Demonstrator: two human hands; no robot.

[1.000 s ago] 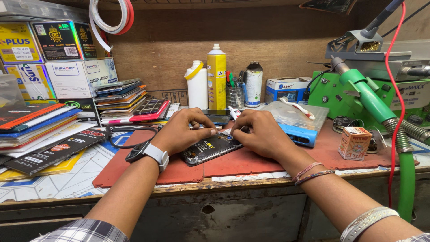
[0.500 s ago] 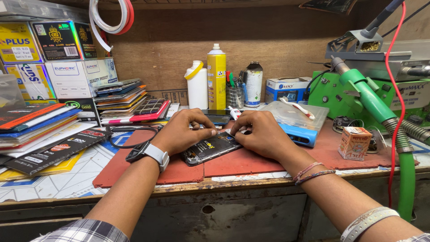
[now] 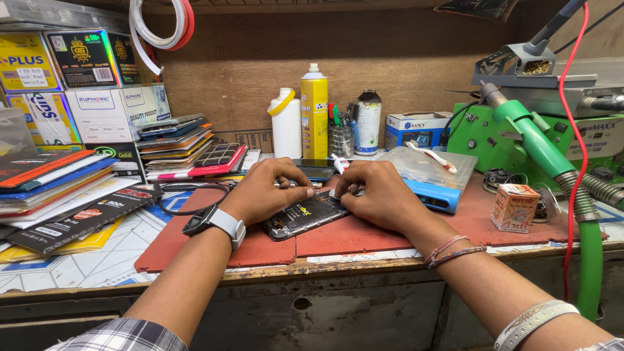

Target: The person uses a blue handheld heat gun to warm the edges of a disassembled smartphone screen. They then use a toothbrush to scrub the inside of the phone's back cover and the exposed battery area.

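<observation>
Nothing much has shifted since a second ago: both hands stay bent over the same dark phone, with only the smallest change in the fingers.

Widest of all is the counter [image 3: 364, 263], worn at its front edge, with a red mat [image 3: 325, 237] laid across its middle. Off to the right stands a green rework station [image 3: 513, 140] with a ribbed hose curling down; to the left lie stacks of flat packages [image 3: 58, 182]. Behind the work stand a yellow spray can [image 3: 314, 110] and a white bottle [image 3: 286, 123].

On the mat lies the opened phone [image 3: 305, 216], its long axis running slantwise, near end low and to the left, far end up and to the right. It sits directly between the hands, black and glossy inside, with some small lettering I leave be.

Left hand [image 3: 270, 192], wearing a watch with a pale band, presses down on the phone's left part, fingers curled together on its edge. Right hand [image 3: 377, 195] closes at the upper right corner, fingertips pinched there; whether a small tool sits in them I cannot tell. Both hands touch it; neither is nearer.
</observation>
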